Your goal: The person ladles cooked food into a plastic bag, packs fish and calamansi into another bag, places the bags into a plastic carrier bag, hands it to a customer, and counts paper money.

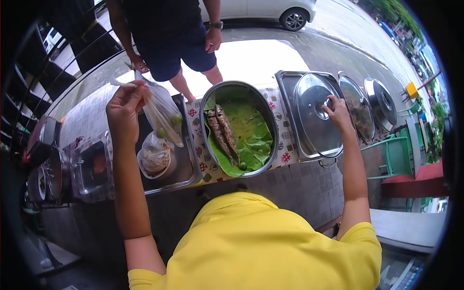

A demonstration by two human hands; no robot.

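Note:
My left hand pinches the top of a clear plastic bag, which hangs over a metal tray with small green fruits showing at its lower part. Below it, a white bowl holds another tied plastic bag. My right hand has its fingers on the knob of a round metal lid, which lies over a rectangular tray. Between my hands, an oval metal pan is lined with green leaf and holds two cooked fish and a small green fruit.
A person in dark clothes stands across the table. More lidded pots stand at the right, beyond them green chairs. Clear containers and pots are at the left. A white car is behind.

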